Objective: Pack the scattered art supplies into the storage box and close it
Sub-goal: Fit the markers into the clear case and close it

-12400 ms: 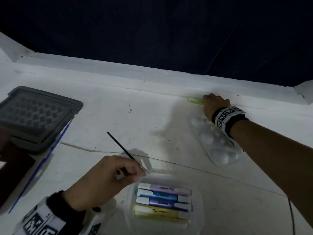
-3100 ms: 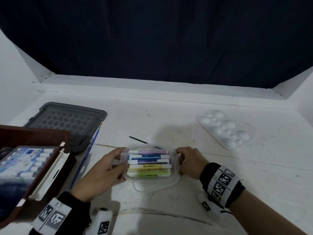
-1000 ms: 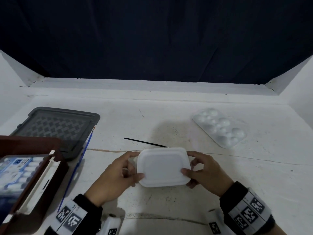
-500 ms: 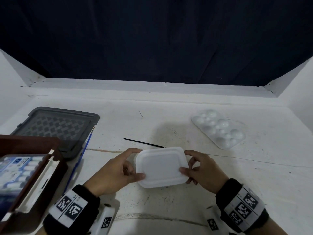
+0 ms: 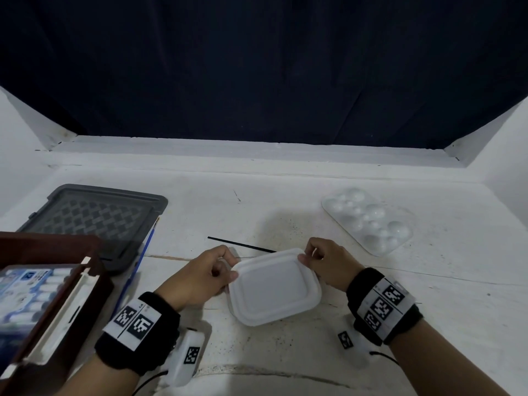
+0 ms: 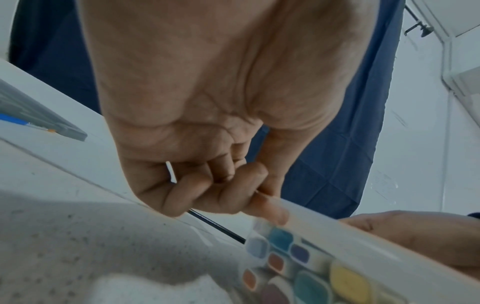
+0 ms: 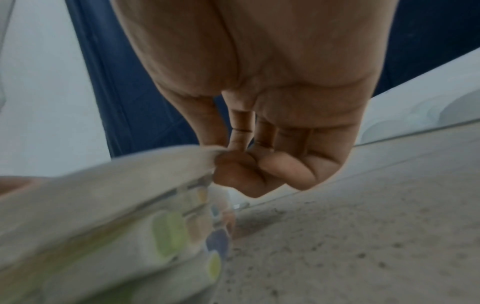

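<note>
A: White worktop (image 5: pixel 257 201), scuffed and speckled, with a dark curtain (image 5: pixel 257 67) behind it. What's on it?

B: A small plastic box (image 5: pixel 274 287) with a white lid, right in front of the person. Through its clear wall the wrist views show the coloured ends of markers (image 6: pixel 280 239) packed inside.

A: And the hands?

B: The left hand (image 5: pixel 200 277) is curled at the box's left edge, thumb on the lid rim. The right hand (image 5: pixel 328 267) pinches the far right corner of the lid between thumb and fingers (image 7: pixel 233 170). Both are holding the box; neither is spread wide.

A: How will it handle?

B: I'd judge it light, with thin, slightly springy plastic. The lid likely snaps on rim by rim, so pressing at the corners and edges is better than the middle, which would flex. The smooth walls may slip, so grip it from both ends.

A: What's left out?

B: A thin black brush (image 5: pixel 240 244) lies just beyond the box, a blue brush (image 5: pixel 140 264) sits beside a grey tray (image 5: pixel 94 221), and a white paint palette (image 5: pixel 368 220) is well apart to the right. A brown case (image 5: pixel 51 307) stands open at the left with tubes in it.
</note>
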Action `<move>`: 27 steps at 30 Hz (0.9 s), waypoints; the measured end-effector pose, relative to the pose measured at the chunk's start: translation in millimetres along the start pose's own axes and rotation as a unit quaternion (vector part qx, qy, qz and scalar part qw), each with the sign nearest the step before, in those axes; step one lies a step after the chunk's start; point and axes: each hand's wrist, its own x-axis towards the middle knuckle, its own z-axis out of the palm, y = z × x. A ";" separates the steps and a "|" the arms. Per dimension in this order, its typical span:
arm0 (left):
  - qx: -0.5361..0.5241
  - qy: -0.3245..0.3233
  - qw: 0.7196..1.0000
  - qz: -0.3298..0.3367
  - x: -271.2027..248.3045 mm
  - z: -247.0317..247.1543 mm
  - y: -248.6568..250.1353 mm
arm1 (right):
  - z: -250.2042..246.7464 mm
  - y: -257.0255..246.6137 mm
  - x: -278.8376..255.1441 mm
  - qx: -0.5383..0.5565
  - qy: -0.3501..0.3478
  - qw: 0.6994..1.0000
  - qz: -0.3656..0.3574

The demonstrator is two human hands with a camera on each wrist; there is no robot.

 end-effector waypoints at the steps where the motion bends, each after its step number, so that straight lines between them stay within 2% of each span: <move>1: 0.003 -0.002 1.000 -0.001 0.3 0.1 0.2 | -0.7 0.1 1.9 0.007 -0.009 1.000 0.007; 5: 0.013 -0.015 1.000 0.004 0.1 -3.0 2.4 | -0.4 -3.4 4.6 -0.004 -0.005 1.000 0.016; 10: 0.031 -0.064 0.997 0.003 -15.8 3.8 11.2 | 3.8 -0.3 -9.6 0.006 0.071 0.997 0.022; 15: 0.021 -0.071 0.997 0.014 -24.2 16.1 15.5 | 5.9 3.6 -36.2 0.059 0.059 0.996 0.024; 19: 0.104 -0.063 0.992 0.034 -15.2 17.8 10.4 | 11.7 6.3 -41.7 0.056 0.089 0.994 0.005; 27: 0.157 -0.147 0.976 0.042 -13.8 24.8 18.8 | 7.4 7.2 -25.9 0.059 0.082 0.995 0.004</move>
